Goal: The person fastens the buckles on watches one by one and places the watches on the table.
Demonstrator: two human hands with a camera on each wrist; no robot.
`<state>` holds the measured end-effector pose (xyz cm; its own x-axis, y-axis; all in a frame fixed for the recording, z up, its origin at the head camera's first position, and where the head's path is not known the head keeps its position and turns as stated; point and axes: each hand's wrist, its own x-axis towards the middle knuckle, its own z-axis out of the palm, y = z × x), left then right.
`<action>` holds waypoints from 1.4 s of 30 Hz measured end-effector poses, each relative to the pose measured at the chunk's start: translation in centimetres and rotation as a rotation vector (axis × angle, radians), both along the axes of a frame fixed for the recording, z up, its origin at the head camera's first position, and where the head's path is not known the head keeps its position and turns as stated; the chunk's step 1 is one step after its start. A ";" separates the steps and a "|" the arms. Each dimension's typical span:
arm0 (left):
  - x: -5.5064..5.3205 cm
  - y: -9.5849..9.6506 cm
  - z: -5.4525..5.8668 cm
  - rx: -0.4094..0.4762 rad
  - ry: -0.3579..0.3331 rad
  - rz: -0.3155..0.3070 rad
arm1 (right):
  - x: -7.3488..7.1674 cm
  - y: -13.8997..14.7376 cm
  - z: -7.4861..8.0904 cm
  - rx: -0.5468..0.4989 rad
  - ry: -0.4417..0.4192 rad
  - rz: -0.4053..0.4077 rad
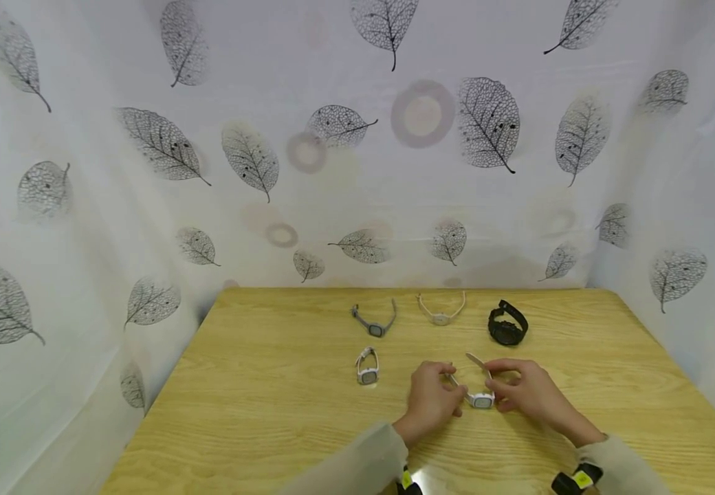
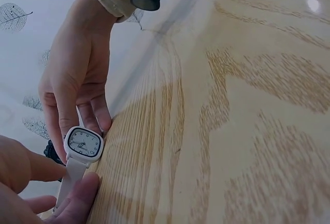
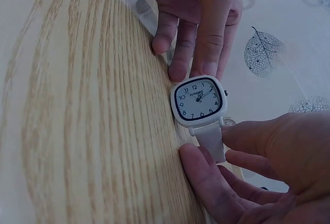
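A white wristwatch (image 1: 482,401) with a rounded square face lies face up, its strap unfastened, between the two hands near the front of the table. My left hand (image 1: 434,397) pinches one strap half close to the case, thumb and finger on either side of the band in the left wrist view. On the other side, my right hand (image 1: 526,390) pinches the opposite strap half, whose tip rises past the fingers. Dark numerals and a black inner border show on the watch face (image 3: 198,100) in the right wrist view.
Beyond the hands lie a black watch (image 1: 507,334), an opened pale watch (image 1: 441,319) and an opened grey watch (image 1: 376,330). A small white watch (image 1: 368,376) with its strap looped stands left of my left hand. Leaf-printed curtains (image 1: 357,192) surround the wooden table (image 1: 258,412).
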<state>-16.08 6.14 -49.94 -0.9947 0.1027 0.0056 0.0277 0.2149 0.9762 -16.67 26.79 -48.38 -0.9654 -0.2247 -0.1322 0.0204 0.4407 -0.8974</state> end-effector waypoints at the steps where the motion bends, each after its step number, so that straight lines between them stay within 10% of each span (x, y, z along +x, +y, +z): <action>1: 0.0 0.0 0.0 -0.005 0.003 0.006 | 0.0 0.0 0.0 0.001 0.001 -0.001; 24: -0.2 0.6 0.3 -0.044 -0.058 0.105 | 0.3 -0.7 0.1 -0.045 0.035 -0.131; 42: -1.9 -0.1 0.0 0.191 0.091 0.113 | 0.2 -1.2 0.6 -0.195 0.140 -0.178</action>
<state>-17.99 6.08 -49.94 -0.9943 -0.0210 0.1048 0.1041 0.0334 0.9940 -16.47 25.54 -47.77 -0.9977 -0.0578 0.0342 -0.0481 0.2598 -0.9645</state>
